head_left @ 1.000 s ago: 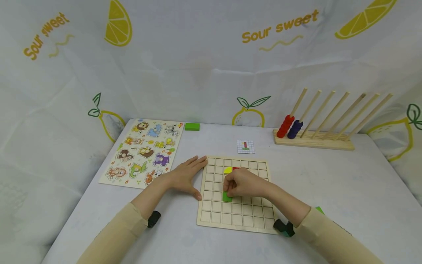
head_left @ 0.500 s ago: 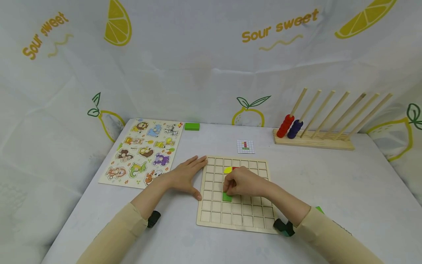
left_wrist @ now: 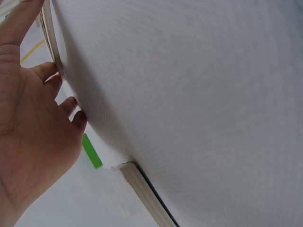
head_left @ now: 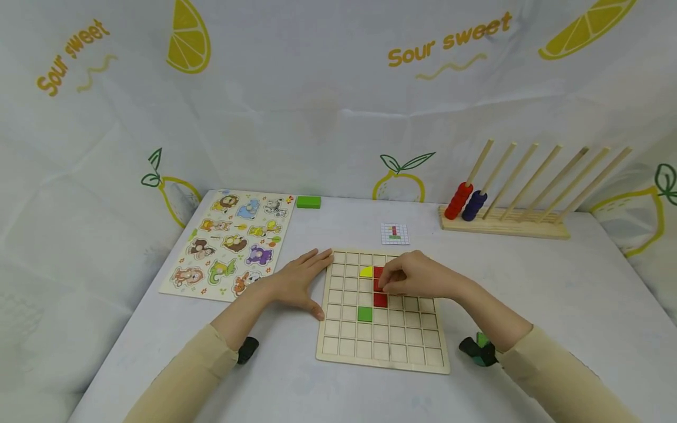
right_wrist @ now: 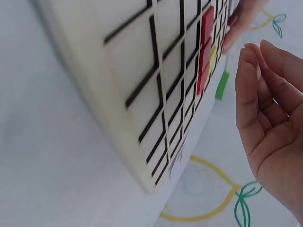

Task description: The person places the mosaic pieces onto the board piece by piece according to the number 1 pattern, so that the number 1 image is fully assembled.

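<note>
A pale wooden grid board (head_left: 407,355) lies on the table, with a green square (head_left: 365,314), a yellow piece (head_left: 366,271) and a column of red squares (head_left: 379,300) set in its cells. My left hand (head_left: 296,282) rests flat beside it, fingers spread, thumb and fingertip at the board's left edge. My right hand (head_left: 420,276) hovers over the red column and overlaps part of it in the head view. From the right wrist view, that hand (right_wrist: 274,109) has loosely curled fingers, thumb close to the fingertips, and nothing between them.
Behind the board lies a small pattern card (head_left: 394,234). An animal puzzle (head_left: 227,247) sits at the left, a green block (head_left: 308,202) near its far corner. A wooden bead rack (head_left: 502,226) stands back right. Another green piece (head_left: 482,339) shows by the right wrist strap.
My right hand has let go of the green square and moved right and away, uncovering that square and the lower red one. The left hand has stayed in place.
</note>
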Demonstrator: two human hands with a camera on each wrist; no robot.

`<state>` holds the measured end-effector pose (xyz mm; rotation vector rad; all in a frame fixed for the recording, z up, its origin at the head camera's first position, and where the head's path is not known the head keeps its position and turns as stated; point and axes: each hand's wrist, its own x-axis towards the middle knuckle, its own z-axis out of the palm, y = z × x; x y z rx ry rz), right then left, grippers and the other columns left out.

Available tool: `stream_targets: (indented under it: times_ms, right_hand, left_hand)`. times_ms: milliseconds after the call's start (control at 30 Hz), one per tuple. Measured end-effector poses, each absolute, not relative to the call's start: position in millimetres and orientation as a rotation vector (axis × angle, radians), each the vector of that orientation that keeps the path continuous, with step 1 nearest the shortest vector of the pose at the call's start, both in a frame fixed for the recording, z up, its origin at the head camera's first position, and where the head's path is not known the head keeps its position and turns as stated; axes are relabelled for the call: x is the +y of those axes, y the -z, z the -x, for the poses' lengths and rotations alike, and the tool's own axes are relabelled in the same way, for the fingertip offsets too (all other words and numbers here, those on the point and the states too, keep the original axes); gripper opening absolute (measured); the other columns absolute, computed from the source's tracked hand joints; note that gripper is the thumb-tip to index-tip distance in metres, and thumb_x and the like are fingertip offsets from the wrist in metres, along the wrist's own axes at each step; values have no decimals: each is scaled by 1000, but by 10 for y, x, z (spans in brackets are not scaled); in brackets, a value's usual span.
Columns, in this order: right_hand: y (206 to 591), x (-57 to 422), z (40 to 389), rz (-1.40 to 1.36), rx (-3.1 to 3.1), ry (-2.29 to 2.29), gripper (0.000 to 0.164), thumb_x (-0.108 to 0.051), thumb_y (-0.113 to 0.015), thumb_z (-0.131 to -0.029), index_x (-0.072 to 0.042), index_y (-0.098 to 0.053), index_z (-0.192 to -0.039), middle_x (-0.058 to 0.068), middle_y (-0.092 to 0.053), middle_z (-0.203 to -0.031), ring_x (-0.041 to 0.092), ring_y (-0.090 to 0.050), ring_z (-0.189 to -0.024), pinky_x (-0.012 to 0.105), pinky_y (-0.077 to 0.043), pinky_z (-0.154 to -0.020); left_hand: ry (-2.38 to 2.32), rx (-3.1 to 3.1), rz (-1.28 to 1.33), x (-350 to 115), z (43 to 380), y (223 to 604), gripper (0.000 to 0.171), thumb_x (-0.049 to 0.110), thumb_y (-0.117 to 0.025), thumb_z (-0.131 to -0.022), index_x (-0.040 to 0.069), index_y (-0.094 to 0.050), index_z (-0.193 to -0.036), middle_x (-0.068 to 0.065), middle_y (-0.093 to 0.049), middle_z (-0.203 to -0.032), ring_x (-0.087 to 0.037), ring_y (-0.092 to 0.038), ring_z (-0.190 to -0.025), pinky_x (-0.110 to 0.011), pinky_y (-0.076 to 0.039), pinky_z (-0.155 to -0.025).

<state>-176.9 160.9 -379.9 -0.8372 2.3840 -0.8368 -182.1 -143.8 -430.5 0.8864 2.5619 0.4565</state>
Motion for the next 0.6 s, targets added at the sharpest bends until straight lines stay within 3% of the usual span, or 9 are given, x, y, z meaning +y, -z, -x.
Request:
stream_targets:
  times_ms: [267,600]
  right_hand:
    - [3773,2039,1823,738,2387,782,12,-20,-68,-92,-11,-73,-99,-1,-72,-83,11,-62,-74,19,-53,-66]
    - [3760,2447,1766,700,2412,742,14,-25,-69,-91,-14,-72,-99,-4,-71,-84,4,-58,-76,18,-50,-69]
  left_hand:
    - [-461,2560,-882,-1441,1821,4315,122,58,-82,-69,13,-15,-160,-2,-6,-170,-34,-4,-157,-54,-14,-128]
    - [-446,2560,-874,-1434,1816,4292,122,58,-82,-69,13,-15,-160,-1,-5,-170,-34,-4,-157,-55,-14,-128]
